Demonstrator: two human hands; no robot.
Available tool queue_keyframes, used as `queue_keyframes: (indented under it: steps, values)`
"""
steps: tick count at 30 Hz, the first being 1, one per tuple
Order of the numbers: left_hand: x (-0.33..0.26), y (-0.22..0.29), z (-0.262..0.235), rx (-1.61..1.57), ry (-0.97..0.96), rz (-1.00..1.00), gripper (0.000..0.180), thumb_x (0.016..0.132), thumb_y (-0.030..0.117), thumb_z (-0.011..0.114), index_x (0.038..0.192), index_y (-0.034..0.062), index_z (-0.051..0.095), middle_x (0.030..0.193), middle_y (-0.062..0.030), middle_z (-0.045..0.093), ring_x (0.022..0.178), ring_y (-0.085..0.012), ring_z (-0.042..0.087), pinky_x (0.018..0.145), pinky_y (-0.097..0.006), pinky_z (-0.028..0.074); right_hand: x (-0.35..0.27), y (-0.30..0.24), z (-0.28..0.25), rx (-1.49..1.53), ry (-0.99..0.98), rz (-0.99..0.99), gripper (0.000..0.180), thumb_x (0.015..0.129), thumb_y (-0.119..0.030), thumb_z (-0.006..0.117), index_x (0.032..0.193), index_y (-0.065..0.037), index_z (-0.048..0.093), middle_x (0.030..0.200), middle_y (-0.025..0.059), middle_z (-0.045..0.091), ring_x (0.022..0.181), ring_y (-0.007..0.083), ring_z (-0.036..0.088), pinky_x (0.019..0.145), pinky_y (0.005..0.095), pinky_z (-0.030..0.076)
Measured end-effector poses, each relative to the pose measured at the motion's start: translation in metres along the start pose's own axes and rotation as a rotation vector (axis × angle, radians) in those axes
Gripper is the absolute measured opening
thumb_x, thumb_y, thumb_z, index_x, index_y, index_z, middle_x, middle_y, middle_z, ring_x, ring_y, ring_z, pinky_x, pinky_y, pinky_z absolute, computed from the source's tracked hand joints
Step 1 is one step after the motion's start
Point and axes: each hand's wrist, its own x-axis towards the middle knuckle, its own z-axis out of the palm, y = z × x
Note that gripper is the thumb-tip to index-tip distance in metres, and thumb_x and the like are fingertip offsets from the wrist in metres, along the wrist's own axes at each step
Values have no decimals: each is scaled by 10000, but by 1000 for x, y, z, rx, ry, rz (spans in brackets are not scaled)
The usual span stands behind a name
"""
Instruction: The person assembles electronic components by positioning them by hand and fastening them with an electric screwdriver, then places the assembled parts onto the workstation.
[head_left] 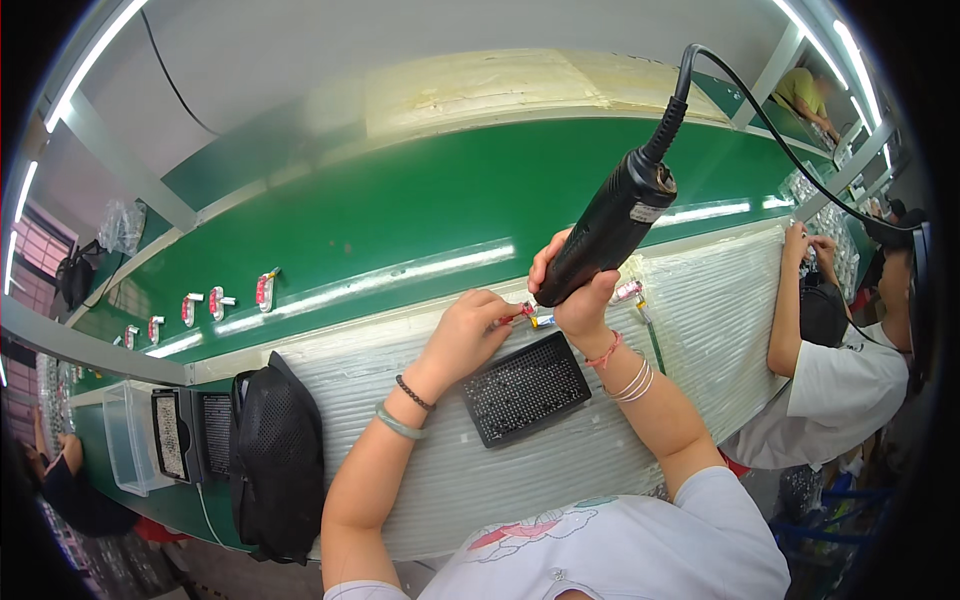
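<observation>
My right hand (pixel 585 300) is wrapped round a black corded electric screwdriver (pixel 610 230), tilted with its cable end up and to the right. My left hand (pixel 468 333) pinches a small red plastic part (pixel 520 314) just left of the driver's lower end. Yellow and blue bits show beside that part; the driver's tip is hidden behind my right hand. Below both hands a black tray (pixel 528 390) with many tiny metal pieces, apparently screws, lies on the ribbed whitish mat (pixel 420 490). Another small pink-and-clear part (pixel 628 291) sits just right of my right hand.
Several red-and-white parts (pixel 265 291) stand on the green belt (pixel 400 200) beyond the mat. At the left are a black mesh bag (pixel 278 460) and a clear plastic bin (pixel 130 440). A co-worker (pixel 850 385) sits close on the right; the driver's cable (pixel 760 110) arches overhead.
</observation>
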Motion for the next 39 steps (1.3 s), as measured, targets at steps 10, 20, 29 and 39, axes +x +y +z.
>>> queue_keyframes:
  steps: [10, 20, 29, 39]
  values:
    - [2, 1, 0, 7, -5, 2, 295, 699, -3, 652, 979, 91, 660, 804, -67, 595, 799, -234, 563, 716, -335, 476, -1, 6, 0, -36, -4, 22, 845, 607, -833, 495, 866, -29, 471, 619, 64, 502, 534, 153, 525, 486, 252, 429]
    - [2, 5, 1, -23, 20, 1, 211, 710, 9, 638, 915, 62, 646, 799, -92, 581, 800, -276, 553, 719, -359, 470, -1, 3, 12, -69, 31, -73, 784, 672, -771, 512, 735, 10, 521, 550, 32, 504, 487, 93, 505, 423, 215, 382]
    - [-1, -1, 2, 1, 30, 17, 259, 711, 18, 651, 961, 81, 664, 785, -71, 598, 777, -246, 566, 705, -340, 476, -18, -32, 18, 74, 19, -9, 995, 517, -924, 352, 881, -2, 434, 629, 95, 513, 534, 164, 530, 488, 268, 461]
    - [0, -1, 2, -25, 62, 23, 259, 716, 22, 650, 966, 84, 668, 781, -68, 606, 774, -233, 565, 698, -328, 478, -59, -29, 15, 24, -89, 117, 1004, 510, -946, 284, 873, -20, 423, 634, 81, 503, 558, 173, 532, 535, 291, 463]
